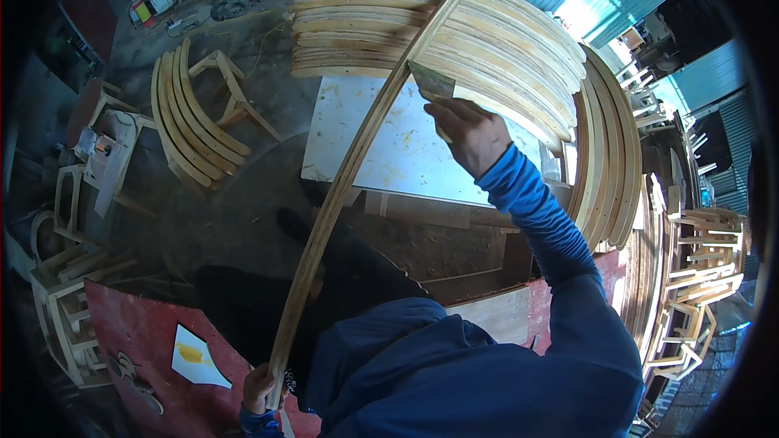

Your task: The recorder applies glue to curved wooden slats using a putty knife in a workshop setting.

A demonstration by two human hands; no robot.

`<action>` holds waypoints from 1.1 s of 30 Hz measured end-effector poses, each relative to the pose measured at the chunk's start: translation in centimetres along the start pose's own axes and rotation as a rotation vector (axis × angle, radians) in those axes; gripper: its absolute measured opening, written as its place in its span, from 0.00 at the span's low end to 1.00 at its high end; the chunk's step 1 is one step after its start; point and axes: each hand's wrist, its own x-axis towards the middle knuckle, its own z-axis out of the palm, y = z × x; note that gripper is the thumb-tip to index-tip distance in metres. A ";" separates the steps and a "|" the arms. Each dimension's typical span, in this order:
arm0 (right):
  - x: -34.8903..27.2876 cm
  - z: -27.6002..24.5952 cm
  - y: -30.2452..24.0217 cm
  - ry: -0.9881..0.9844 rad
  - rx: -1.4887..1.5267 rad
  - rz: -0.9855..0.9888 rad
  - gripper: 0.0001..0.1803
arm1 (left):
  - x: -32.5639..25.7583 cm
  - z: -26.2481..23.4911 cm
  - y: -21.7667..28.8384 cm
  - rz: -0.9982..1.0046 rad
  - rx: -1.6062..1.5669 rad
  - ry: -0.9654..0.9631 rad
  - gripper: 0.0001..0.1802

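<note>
Left grip [258, 388]: one strip [342, 180]; right [471, 134]: one scraper [432, 79]

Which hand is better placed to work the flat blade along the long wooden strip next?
Probably the right: the right hand holds the flat blade at the long wooden strip, toward its far end. The left hand is occupied, gripping the near end.

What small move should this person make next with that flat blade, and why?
Probably slide the flat blade a little way along the long wooden strip. The right hand already holds it at the strip's edge, while the left hand grips the strip's near end, which should help keep it steady.
</note>
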 end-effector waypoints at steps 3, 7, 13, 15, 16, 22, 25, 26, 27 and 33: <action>1.1 -1.2 2.8 0.111 0.011 0.175 0.15 | -0.1 0.4 0.5 -0.029 -0.006 0.026 0.27; 1.6 0.3 5.2 0.129 -0.003 0.189 0.15 | 0.2 0.3 0.3 -0.002 0.013 0.011 0.28; 0.8 -0.3 -0.3 -0.048 0.146 0.054 0.13 | 0.2 0.5 -0.1 0.013 0.037 0.054 0.29; 0.2 -0.7 -1.3 -0.040 0.156 0.043 0.13 | 0.2 0.3 0.0 -0.009 0.035 0.036 0.29; -0.1 -1.1 -1.8 -0.079 0.191 0.079 0.14 | 0.3 0.3 0.1 -0.009 0.033 0.033 0.29; -1.9 -2.1 -5.7 -0.194 0.373 0.039 0.19 | 0.1 0.2 0.0 -0.033 0.065 0.079 0.28; -2.0 -2.6 -6.7 -0.145 0.477 -0.007 0.13 | 0.0 0.5 0.2 -0.027 0.078 0.083 0.29; -1.5 -3.0 -6.2 -0.192 0.563 0.049 0.13 | 0.0 0.6 0.2 -0.015 0.081 0.079 0.28; -0.8 -3.3 -5.1 -0.241 0.644 0.105 0.12 | 0.0 0.6 0.2 -0.003 0.083 0.070 0.28; 3.3 0.1 6.5 -0.209 1.260 0.822 0.15 | 0.1 0.5 0.1 -0.013 0.073 0.060 0.31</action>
